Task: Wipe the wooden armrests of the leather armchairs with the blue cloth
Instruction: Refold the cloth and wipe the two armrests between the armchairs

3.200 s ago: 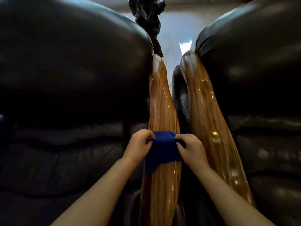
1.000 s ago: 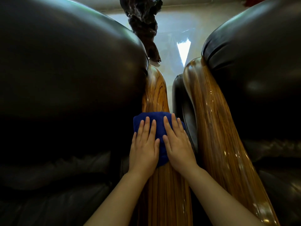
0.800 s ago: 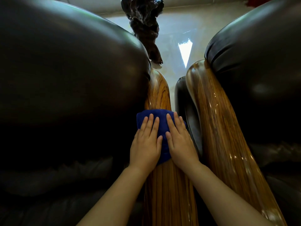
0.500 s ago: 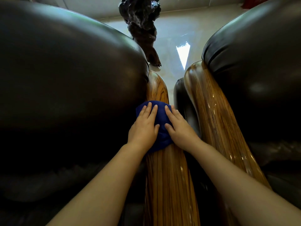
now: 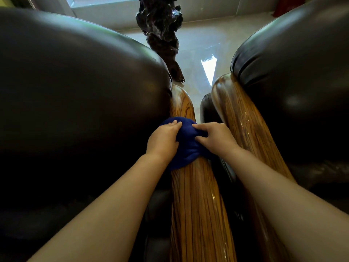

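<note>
Left fingers [image 5: 174, 123]: held together, lightly curled, tips pressed on top of the cloth [image 5: 187, 146]. No pinch seen; they lie over the fabric.
Right fingers [image 5: 200, 126]: slightly spread and bent, tips digging into the cloth from the right; thumb pressed into the fabric lower down. Whether any fold is gripped underneath: cannot tell.

Left hand [image 5: 164, 138] and right hand [image 5: 217, 137] sit side by side, fingertips nearly meeting over the top of the cloth, both palms down.

Cloth: dark blue, bunched into a rounded wad, draped over the crown of the left armrest [image 5: 196, 205]. It covers the full width of the wood there. Wood shows bare beyond the cloth up to the rounded far end, and bare along the whole near run toward the camera.

Left armrest: glossy, striped grain, butted against the left chair [image 5: 75, 101], dark leather, bulging.
Right armrest [image 5: 245, 129]: same wood, glossy, just beside the right hand, not touched by the cloth. It runs along the right chair [image 5: 292, 82]. A narrow dark gap separates the two armrests.

Both forearms bare, reaching in from the lower edge.

Beyond: pale shiny floor [image 5: 194, 48] with a bright reflection, and a dark gnarled sculpture [image 5: 160, 25] standing on it past the left armrest.
</note>
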A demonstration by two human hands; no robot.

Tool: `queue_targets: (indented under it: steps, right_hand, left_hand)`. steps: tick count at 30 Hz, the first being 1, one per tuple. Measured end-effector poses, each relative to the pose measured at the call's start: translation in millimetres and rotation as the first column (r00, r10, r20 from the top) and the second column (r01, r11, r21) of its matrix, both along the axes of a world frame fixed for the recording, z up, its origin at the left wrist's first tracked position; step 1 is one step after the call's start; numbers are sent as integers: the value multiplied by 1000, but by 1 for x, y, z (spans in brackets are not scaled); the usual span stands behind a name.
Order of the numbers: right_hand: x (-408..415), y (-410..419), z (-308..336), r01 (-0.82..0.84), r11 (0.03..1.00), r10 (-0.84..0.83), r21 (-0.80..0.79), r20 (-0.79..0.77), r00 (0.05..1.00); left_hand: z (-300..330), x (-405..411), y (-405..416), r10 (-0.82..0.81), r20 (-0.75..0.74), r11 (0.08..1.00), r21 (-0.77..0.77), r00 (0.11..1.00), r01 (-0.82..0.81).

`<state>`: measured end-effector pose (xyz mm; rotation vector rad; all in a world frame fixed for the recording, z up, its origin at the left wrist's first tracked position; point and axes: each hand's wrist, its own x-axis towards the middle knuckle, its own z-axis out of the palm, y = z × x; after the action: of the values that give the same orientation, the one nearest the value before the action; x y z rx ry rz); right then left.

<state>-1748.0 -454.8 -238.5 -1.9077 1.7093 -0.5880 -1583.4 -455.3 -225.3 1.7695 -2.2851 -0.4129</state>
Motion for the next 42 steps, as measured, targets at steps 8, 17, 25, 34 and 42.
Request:
queue_targets:
  steps: [8, 17, 25, 34, 42]
  right_hand:
    - [-7, 51, 4, -23, 999, 22, -25, -58, 998]
    - [-31, 89, 69, -128, 988, 128, 91, 3, 992]
    - [-81, 125, 163, -170, 985, 168, 30, 57, 984]
    - [-140, 190, 227, -172, 985, 172, 7, 16, 985]
    - [-178, 286, 243, -117, 990, 114, 73, 44, 993]
  left_hand:
    - [11, 2, 48, -15, -20, 995, 101, 1000, 17]
    - [74, 5, 78, -1, -244, 932, 352, 970, 90]
    - [154, -34, 120, -7, -360, 963, 248, 933, 103]
    - [207, -90, 189, 41, -464, 958, 271, 885, 97]
    - [210, -123, 273, 80, -550, 937, 326, 831, 126]
